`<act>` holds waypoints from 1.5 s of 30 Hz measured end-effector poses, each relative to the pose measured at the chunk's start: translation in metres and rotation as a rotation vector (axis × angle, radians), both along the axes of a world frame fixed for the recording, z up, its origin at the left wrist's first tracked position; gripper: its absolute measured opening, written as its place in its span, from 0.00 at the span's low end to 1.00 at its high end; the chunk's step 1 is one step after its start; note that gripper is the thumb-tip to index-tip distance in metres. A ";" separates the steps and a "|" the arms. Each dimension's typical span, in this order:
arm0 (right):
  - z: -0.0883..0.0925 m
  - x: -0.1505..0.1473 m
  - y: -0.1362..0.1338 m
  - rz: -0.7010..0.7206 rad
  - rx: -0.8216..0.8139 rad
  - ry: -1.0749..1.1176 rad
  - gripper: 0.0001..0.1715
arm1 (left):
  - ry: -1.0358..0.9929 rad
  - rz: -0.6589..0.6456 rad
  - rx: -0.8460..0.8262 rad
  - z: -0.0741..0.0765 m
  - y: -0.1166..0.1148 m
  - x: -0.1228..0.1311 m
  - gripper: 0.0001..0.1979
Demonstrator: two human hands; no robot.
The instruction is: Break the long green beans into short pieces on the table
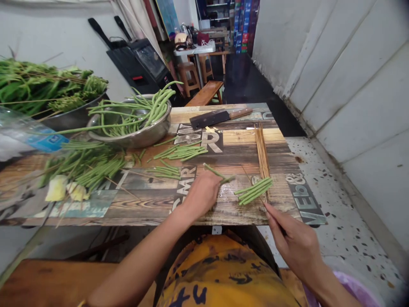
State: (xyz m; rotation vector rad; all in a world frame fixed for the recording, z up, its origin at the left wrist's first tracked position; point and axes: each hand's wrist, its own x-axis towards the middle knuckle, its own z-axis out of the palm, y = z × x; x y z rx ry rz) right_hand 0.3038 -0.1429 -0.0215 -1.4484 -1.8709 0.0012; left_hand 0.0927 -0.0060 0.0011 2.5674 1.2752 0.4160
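My right hand [295, 241] pinches the lower end of a thin bamboo skewer. Several cut green bean pieces [254, 191] sit side by side across that skewer, just beyond my fingertips. My left hand [204, 194] has its fingers closed on a green bean piece [219, 172], which sticks out toward the bundle on the skewer. A bundle of bare bamboo skewers [262, 151] lies lengthwise on the table past my right hand. Loose cut bean pieces [182, 152] lie in small groups beyond my left hand.
A cleaver [217, 117] lies at the table's far edge. To the left stand a metal bowl [137, 138] of long beans, a larger basin [76, 113] of greens, a pile of filled bean skewers [92, 166] and a plastic bag [32, 132]. A wall [351, 76] runs along the right.
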 end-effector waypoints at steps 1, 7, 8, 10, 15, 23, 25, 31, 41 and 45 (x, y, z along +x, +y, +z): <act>0.000 0.000 0.000 0.000 -0.002 0.003 0.15 | 0.019 0.046 0.028 0.000 0.005 0.001 0.12; 0.001 -0.003 0.000 0.050 -0.066 0.016 0.17 | -0.148 0.201 -0.049 0.000 0.002 -0.008 0.12; 0.001 -0.004 0.000 0.079 -0.077 0.006 0.17 | -0.175 0.201 -0.085 -0.001 -0.004 -0.010 0.11; 0.003 -0.006 0.001 0.140 -0.085 -0.030 0.17 | -0.174 0.204 -0.104 -0.004 -0.013 -0.011 0.10; 0.005 -0.012 -0.001 0.234 -0.160 -0.105 0.16 | -0.160 0.233 -0.040 -0.008 -0.016 -0.015 0.07; 0.001 -0.015 -0.005 0.247 -0.188 -0.116 0.18 | -0.130 0.248 -0.055 -0.005 -0.010 -0.014 0.07; 0.000 -0.015 -0.005 0.249 -0.185 -0.109 0.18 | -0.128 0.249 -0.066 -0.005 -0.010 -0.014 0.07; -0.002 -0.016 -0.005 0.249 -0.223 -0.094 0.19 | -0.153 0.232 -0.077 -0.005 -0.008 -0.015 0.07; -0.002 -0.017 -0.004 0.244 -0.212 -0.077 0.20 | -0.138 0.227 -0.054 -0.006 -0.008 -0.014 0.07; -0.001 -0.018 -0.004 0.251 -0.225 -0.085 0.20 | -0.139 0.244 -0.079 -0.004 -0.008 -0.013 0.07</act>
